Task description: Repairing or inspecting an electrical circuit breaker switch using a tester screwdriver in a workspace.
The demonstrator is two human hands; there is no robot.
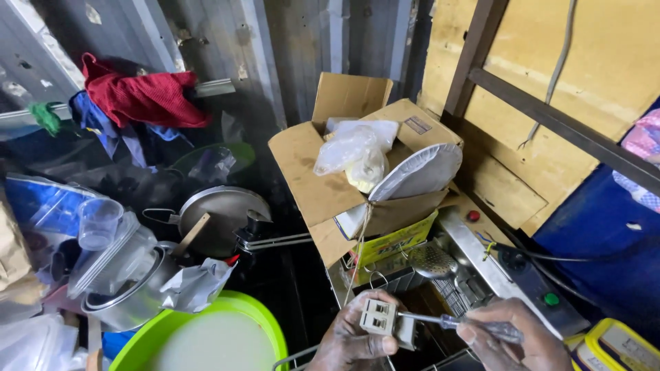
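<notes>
At twelve o'clock stands the open brown cardboard box [323,178], holding a clear plastic bag [354,148] and a round grey metal plate [419,172] that leans over its right edge. At seven o'clock lies the lime-green plastic basin [265,323]. Above it, toward nine, is the round steel pan lid [220,213] among crumpled bags and clear cups.

The work sits at six o'clock, low in the frame. The left hand [350,340] has its fingers clamped around a small beige plastic socket block [381,317], face up. The right hand [512,343] has its fingers closed on the clear-handled screwdriver [457,321], whose shaft meets the block's right side. This looks like working a side screw. It calls for keeping the tip seated and the block steady.

Room is tight. A steel appliance [481,257] and a perforated ladle [433,261] crowd in just above the hands, a wire rack edge sits below, and the only open room is the dark gap toward eight o'clock.
</notes>
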